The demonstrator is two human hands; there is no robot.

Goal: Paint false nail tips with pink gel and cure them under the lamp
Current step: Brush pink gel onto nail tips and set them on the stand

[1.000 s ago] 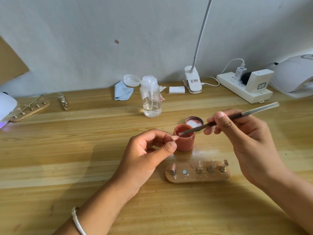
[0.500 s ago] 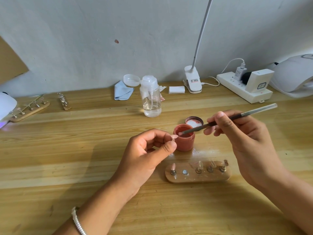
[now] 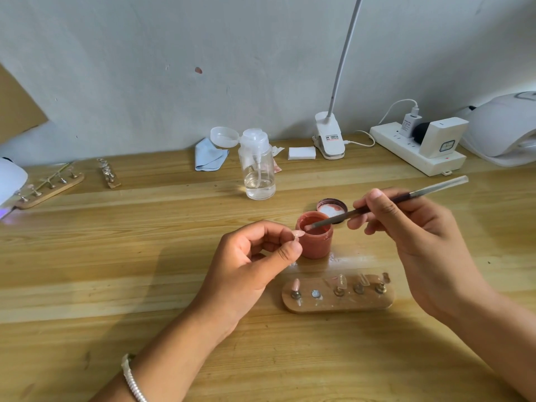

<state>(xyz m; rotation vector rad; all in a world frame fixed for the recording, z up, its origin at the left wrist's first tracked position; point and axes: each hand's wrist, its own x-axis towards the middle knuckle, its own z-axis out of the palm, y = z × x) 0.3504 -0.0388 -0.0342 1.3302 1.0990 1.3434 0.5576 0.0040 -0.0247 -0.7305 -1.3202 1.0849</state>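
- So far, in the head view, only a small part of the job looks done: on the wooden stand (image 3: 338,300) in front of the person, the leftmost nail tip (image 3: 295,285) looks pink, the peg (image 3: 315,293) next to it is bare, and the three clear tips (image 3: 359,281) to its right look unpainted.
- The left hand (image 3: 246,265) holds a loose tip (image 3: 298,234) pinched between thumb and forefinger, the fingers (image 3: 285,252) narrow around it. The tip is just beside the rim of the open pot of pink gel (image 3: 314,242), and I take it to come from the bare peg.
- The right hand (image 3: 412,236) has its fingers curled round a brush (image 3: 377,206), held like a pen, with the bristle end over the mouth of the pot. The lid (image 3: 332,207) lies on the surface (image 3: 145,256) just behind the pot.
- The step in hand looks like loading the brush. The held tip seems faintly pink, but whether it is coated is too small to tell.
- At the far left, a second stand (image 3: 49,187) of tips lies beside a white lamp (image 3: 10,181) with a violet glow at its base. Whether those tips are painted or cured cannot be told.
- What is left, by my judgement: coat the held tip, return it to its peg, paint the three clear ones, then cure the stand under the lamp.
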